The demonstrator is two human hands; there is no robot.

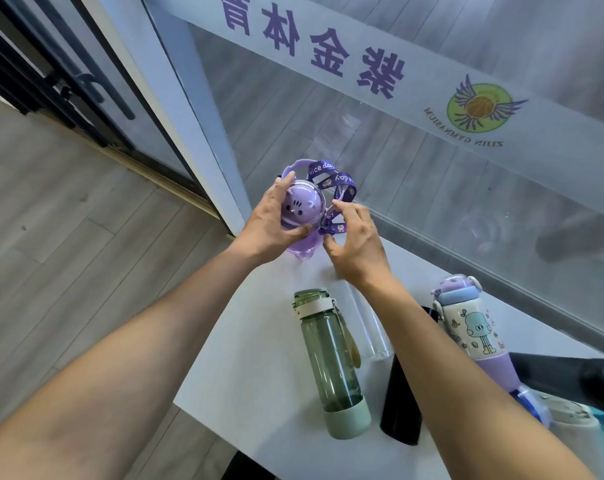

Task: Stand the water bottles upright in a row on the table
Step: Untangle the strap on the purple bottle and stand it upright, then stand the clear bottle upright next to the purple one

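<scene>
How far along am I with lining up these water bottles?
Early. The purple bottle stands at the table's far end, left hand gripping it, right hand at its strap. The green bottle, black bottle and cartoon bottle lie flat.

Both bare forearms reach forward, side by side. The left hand (269, 220) is curled, with its thumb and fingers pressed around the purple bottle (298, 209). The right hand (357, 244) is just beside it, half open, fingers bent and spread, fingertips near the bottle's strap (342, 188).
</scene>
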